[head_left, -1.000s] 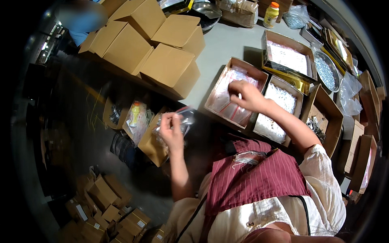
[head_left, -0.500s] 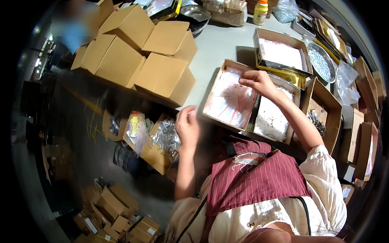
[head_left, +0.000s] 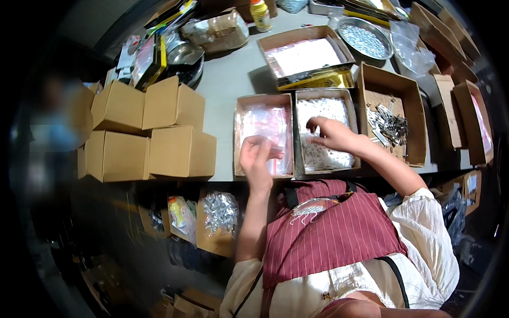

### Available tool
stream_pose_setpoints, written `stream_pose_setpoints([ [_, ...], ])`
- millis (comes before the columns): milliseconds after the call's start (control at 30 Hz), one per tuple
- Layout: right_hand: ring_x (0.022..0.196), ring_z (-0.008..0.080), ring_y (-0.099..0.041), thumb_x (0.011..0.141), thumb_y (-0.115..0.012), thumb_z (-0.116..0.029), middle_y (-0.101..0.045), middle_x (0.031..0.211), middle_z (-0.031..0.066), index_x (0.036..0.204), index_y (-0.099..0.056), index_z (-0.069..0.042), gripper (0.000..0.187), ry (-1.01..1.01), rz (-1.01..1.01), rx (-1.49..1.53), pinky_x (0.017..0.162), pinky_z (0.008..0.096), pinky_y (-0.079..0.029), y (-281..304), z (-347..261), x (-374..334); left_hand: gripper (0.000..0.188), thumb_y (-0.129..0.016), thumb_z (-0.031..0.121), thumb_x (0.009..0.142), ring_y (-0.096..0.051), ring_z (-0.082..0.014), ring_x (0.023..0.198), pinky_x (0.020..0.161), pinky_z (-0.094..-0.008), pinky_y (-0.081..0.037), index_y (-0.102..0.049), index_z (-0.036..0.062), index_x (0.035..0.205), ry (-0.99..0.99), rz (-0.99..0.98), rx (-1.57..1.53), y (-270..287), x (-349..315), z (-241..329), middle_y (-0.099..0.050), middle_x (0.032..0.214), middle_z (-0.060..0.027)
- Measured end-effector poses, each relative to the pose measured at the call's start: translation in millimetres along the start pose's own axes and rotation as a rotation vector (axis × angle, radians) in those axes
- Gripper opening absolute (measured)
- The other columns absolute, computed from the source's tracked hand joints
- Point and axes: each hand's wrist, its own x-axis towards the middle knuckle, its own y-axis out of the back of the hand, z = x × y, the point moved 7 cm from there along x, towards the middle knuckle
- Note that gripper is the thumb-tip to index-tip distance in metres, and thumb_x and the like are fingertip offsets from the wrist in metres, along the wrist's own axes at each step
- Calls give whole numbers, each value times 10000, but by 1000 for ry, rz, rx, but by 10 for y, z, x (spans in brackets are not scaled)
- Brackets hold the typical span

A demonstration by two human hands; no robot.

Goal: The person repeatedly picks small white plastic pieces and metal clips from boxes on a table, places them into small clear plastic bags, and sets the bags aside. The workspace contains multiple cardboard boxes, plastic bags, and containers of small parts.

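Observation:
My left hand (head_left: 257, 163) is over the near part of a cardboard box (head_left: 237, 135) holding clear plastic bags with red lines. Its thumb and fingers are pinched together on what looks like a clear plastic bag (head_left: 274, 150), hard to make out against the bags below. My right hand (head_left: 335, 135) hangs above the neighbouring box (head_left: 300, 159) of small white pieces (head_left: 326, 108). Its fingers are curved and apart, with nothing visible between them. Right of that, a deeper box (head_left: 419, 111) contains small metal parts (head_left: 389, 124).
Several closed brown cartons (head_left: 172, 151) fill the table's left side. Behind the open boxes are a box of white sheets (head_left: 307, 55), a metal bowl of pale blue pieces (head_left: 364, 40) and a yellow bottle (head_left: 260, 15). Below the table edge stands a carton of silvery packets (head_left: 220, 212).
My view has turned to the right. My left hand has come from beside the table to over the bag box. My right hand has moved from the bags to the white pieces, and its fingers have parted.

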Motion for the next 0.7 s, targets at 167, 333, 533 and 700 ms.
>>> stream_pose_setpoints([
  [167, 898, 342, -725, 807, -678, -112, -700, 1029, 155, 1109, -664, -45, 310, 125, -181, -453, 810, 468, -565, -667, 187, -421, 171, -549, 25, 1031, -618, -112, 819, 641, -243, -577, -641, 3, 1173, -137, -68, 368, -158, 33, 39, -649, 999, -62],
  [333, 786, 385, -708, 769, -677, -90, -692, 814, 174, 885, -679, -15, 138, 137, 27, -292, 730, 493, -560, -247, 59, -461, 350, -513, -28, 999, -572, -127, 874, 721, -240, -545, -730, 64, 1257, -309, -123, 917, -304, -78, 87, -593, 1027, -49],
  [533, 775, 430, -687, 846, -709, -123, -674, 761, 225, 863, -660, 10, 143, 44, 75, -190, 706, 523, -540, 97, 158, -590, 310, -637, 20, 972, -639, -170, 851, 772, -309, -529, -716, 31, 1271, -94, -33, 750, -418, -196, -65, -658, 1004, -115],
  [700, 783, 415, -682, 897, -683, -145, -679, 805, 201, 906, -658, -13, 135, 48, 164, -99, 719, 512, -533, 215, 45, -677, 174, -724, 139, 974, -567, -77, 688, 618, -297, -486, -682, -29, 978, -102, -97, 987, -579, -224, 42, -639, 749, -34],
])
